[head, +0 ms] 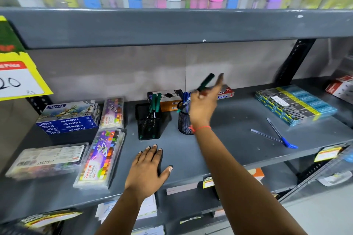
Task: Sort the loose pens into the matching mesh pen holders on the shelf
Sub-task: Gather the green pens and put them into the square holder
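Right hand (203, 105) pinching green pen (206, 81), apparently tilted up-right, above round holder (183, 123), left hand (147, 170) spread flat on shelf (219, 139)

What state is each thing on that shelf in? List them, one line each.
Right hand: raised, grip shut on green pen.
Left hand: flat on shelf, empty.
Square holder: upright, holds green pens.
Round holder: upright, holds blue pens.
Two blue pens: loose, crossed on shelf.
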`<state>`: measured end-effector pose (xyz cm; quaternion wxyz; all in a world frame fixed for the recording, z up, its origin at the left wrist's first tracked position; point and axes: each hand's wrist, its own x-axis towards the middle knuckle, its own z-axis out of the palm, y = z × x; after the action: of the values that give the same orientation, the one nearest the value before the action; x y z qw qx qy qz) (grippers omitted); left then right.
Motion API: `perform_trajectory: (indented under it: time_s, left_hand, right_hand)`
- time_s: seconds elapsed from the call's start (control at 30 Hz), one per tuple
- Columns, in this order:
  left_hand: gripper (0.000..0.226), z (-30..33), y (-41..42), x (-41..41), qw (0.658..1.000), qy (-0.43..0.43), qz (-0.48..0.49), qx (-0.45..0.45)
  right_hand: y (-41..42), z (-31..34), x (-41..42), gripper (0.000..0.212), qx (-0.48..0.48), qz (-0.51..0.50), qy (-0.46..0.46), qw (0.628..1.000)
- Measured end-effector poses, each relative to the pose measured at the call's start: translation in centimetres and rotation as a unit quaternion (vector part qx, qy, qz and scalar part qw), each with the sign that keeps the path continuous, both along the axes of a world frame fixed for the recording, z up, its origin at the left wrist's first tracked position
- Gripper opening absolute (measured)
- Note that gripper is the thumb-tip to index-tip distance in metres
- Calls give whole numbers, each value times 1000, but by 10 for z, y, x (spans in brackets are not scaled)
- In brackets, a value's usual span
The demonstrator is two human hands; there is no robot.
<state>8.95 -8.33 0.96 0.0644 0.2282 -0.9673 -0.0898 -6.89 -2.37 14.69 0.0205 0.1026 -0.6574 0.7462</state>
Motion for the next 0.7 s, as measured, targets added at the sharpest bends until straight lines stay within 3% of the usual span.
perform_trajectory:
  time_s: [0.13, 0.23, 0.3, 0.37, 0.43, 0.5, 0.6, 0.7]
  left_hand:
    - [85, -1, 1, 0, 1000, 7, 5, 9]
    - [78, -2, 0, 1, 1000, -2, 6, 16]
    - [78, -3, 0, 0, 1000, 3, 9, 15]
    - [75, -3, 1, -1, 1000, -5, 11, 12]
    - [76, -1, 2, -1, 1000, -1, 9, 12]
    - [85, 0, 1, 0, 1000, 12, 4, 1]
    - [94, 0, -1, 1, 1000, -1, 5, -2]
    - [108, 0, 0, 0, 1000, -2, 0, 4]
  right_hand:
    - [-31, 1, 31, 78, 80, 48, 118, 989]
    - [-42, -11, 36, 71, 164, 101, 150, 970]
    - [-46, -25, 31, 68, 277, 145, 184, 932]
    - [-46, -39, 27, 64, 406, 178, 237, 864]
    - [-42, -47, 23, 57, 450, 185, 251, 837]
    - [-32, -51, 17, 48, 423, 150, 253, 857]
    - [-2, -59, -6, 38, 395, 8, 247, 885]
    - [48, -70, -42, 41, 433, -77, 123, 889]
